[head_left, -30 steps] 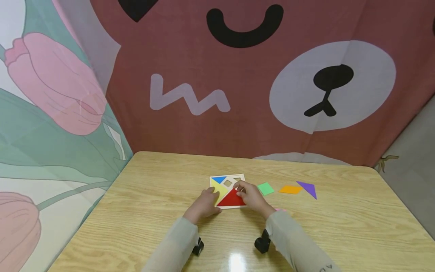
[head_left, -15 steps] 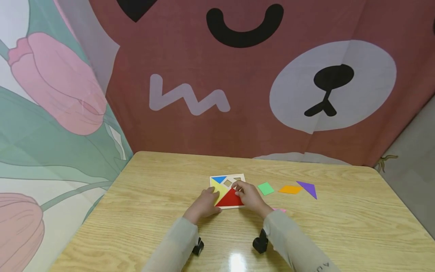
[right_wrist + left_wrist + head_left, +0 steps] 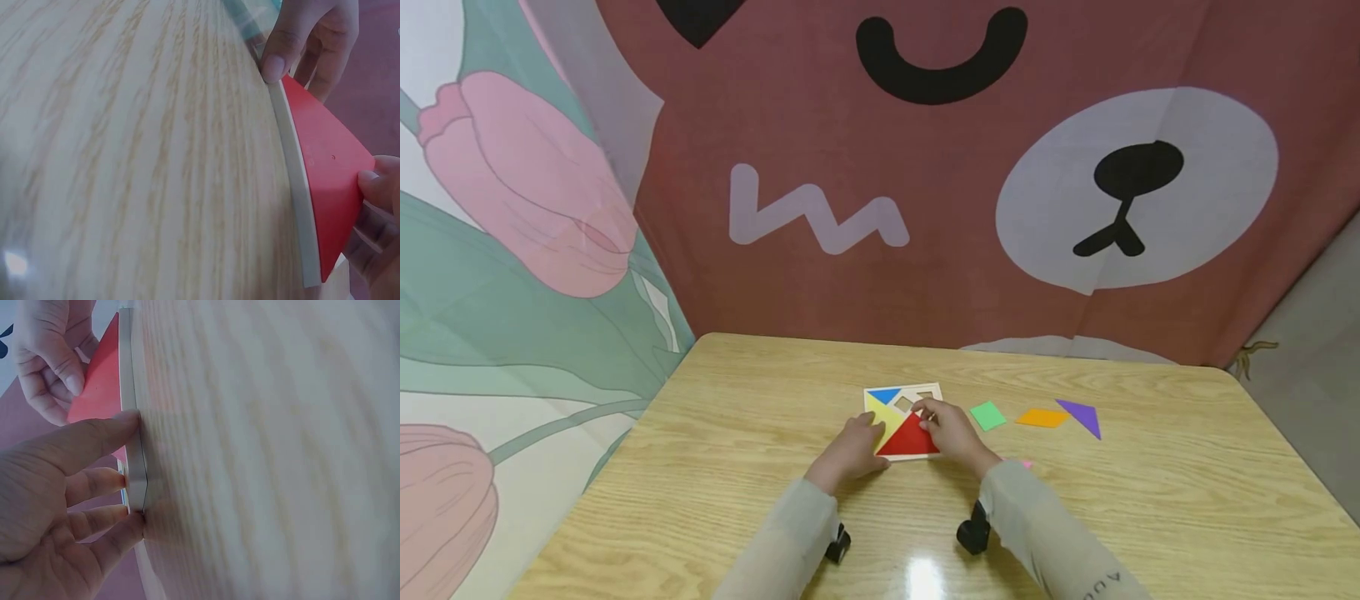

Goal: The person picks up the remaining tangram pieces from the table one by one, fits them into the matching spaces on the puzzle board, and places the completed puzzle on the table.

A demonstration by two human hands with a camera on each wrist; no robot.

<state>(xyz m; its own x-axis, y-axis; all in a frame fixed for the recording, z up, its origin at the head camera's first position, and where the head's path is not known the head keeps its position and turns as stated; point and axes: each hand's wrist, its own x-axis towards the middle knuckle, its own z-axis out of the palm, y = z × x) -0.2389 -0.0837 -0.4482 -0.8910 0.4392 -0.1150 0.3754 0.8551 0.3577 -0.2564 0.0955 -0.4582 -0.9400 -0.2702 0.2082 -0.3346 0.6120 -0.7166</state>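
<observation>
A white-rimmed tangram board (image 3: 904, 457) lies on the table. My left hand (image 3: 853, 448) grips its near left corner, thumb on the front edge and fingertips farther along the left side. My right hand (image 3: 953, 429) pinches a large red triangle (image 3: 912, 437) by its upper corner. In the right wrist view the red triangle (image 3: 331, 169) is tilted, its long edge down along the board's front rim. A yellow triangle (image 3: 886, 417) and a blue triangle (image 3: 884, 395) sit in the board, beside cut-outs that show wood. My right hand hides the board's right part.
Right of the board lie a green square (image 3: 988, 416), an orange parallelogram (image 3: 1042, 417) and a purple triangle (image 3: 1081, 416). A pink piece (image 3: 1027, 464) shows partly behind the right forearm. A printed cloth (image 3: 925, 275) hangs behind the table.
My right hand has shifted slightly left with the red triangle, and the right forearm has followed. The left hand and the board stay where they were.
</observation>
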